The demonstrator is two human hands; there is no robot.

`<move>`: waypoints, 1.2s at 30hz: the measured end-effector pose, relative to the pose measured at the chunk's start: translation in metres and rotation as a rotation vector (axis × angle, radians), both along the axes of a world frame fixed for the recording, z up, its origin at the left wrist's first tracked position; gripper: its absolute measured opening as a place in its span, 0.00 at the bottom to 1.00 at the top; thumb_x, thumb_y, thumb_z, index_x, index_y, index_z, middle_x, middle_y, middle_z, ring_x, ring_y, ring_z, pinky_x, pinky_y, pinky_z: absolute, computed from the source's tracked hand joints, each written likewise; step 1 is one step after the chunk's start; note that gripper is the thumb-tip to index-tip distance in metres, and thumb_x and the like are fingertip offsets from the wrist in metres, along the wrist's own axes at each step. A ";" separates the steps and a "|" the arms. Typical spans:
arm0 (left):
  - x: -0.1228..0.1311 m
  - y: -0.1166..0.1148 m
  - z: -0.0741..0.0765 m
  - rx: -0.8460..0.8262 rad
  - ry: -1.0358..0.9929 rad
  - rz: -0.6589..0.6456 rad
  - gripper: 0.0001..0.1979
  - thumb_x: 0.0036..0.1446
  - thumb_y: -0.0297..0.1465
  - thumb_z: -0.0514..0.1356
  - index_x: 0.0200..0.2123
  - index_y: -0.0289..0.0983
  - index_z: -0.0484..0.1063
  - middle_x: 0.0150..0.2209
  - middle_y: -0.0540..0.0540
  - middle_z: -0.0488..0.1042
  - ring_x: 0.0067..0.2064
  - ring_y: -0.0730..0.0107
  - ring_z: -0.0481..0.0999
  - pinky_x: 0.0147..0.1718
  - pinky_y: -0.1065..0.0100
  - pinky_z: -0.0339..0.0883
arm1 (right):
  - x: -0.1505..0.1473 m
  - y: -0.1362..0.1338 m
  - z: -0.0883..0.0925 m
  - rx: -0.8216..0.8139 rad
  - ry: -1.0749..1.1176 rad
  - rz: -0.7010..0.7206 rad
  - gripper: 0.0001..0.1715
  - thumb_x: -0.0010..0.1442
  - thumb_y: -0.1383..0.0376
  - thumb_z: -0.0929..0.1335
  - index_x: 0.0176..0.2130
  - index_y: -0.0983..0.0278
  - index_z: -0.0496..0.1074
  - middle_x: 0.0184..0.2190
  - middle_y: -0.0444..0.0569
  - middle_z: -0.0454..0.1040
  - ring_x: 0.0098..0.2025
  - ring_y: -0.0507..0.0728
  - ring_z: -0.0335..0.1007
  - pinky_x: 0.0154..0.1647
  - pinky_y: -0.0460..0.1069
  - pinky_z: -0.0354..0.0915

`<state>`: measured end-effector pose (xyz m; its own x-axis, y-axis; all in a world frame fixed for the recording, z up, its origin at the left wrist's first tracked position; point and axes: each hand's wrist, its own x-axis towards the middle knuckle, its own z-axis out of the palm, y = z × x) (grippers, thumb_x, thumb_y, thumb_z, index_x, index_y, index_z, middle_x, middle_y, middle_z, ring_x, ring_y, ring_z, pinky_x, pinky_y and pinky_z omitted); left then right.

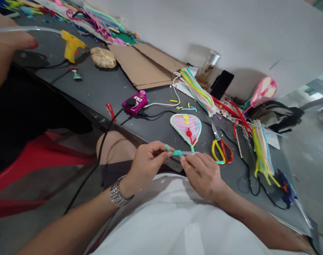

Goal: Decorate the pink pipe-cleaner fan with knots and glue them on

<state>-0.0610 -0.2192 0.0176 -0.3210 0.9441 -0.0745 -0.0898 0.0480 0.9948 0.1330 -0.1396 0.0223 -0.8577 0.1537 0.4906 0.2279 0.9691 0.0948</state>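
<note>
A mint-green pipe cleaner (176,153) is coiled in a few turns around a thin, clear stick (189,153). My left hand (148,159) is closed in a pinch at the coil's left side, a short green end poking up above its fingertips. My right hand (204,173) is closed too, gripping the pipe cleaner just right of the coil; a green tail shows past its knuckles. Just beyond my hands lies a pink, fan-shaped pipe-cleaner piece (179,124) with a green edge and yellow, blue and red decorations. Scissors (222,150) with yellow and red handles rest to the right.
Bundles of pipe cleaners (200,92) lie farther back. A purple power adapter (134,103) with cables, a cardboard piece (148,67), a stone (103,57) and a yellow glue gun (71,46) sit leftward. Another person's hand (20,40) is at far left. A blue glue gun (289,189) stands right.
</note>
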 end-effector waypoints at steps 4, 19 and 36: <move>0.004 0.001 -0.006 -0.042 -0.252 -0.055 0.10 0.54 0.36 0.70 0.29 0.34 0.78 0.25 0.50 0.74 0.27 0.73 0.69 0.29 0.71 0.66 | 0.003 0.003 -0.010 -0.023 0.143 0.002 0.08 0.66 0.75 0.68 0.43 0.65 0.75 0.33 0.50 0.77 0.33 0.54 0.69 0.35 0.51 0.62; -0.008 0.001 -0.006 -0.214 -0.429 -0.723 0.10 0.49 0.35 0.73 0.26 0.35 0.79 0.21 0.50 0.75 0.23 0.77 0.68 0.23 0.74 0.61 | 0.010 0.019 0.004 -1.668 0.119 0.207 0.07 0.58 0.62 0.78 0.35 0.63 0.81 0.33 0.46 0.78 0.33 0.51 0.73 0.36 0.46 0.68; -0.001 0.006 -0.008 -0.145 -0.655 -0.421 0.19 0.51 0.37 0.74 0.34 0.37 0.67 0.26 0.49 0.78 0.22 0.78 0.72 0.22 0.76 0.61 | -0.017 0.019 -0.006 -2.006 0.335 0.082 0.16 0.48 0.59 0.82 0.33 0.64 0.79 0.28 0.47 0.82 0.29 0.53 0.77 0.26 0.44 0.68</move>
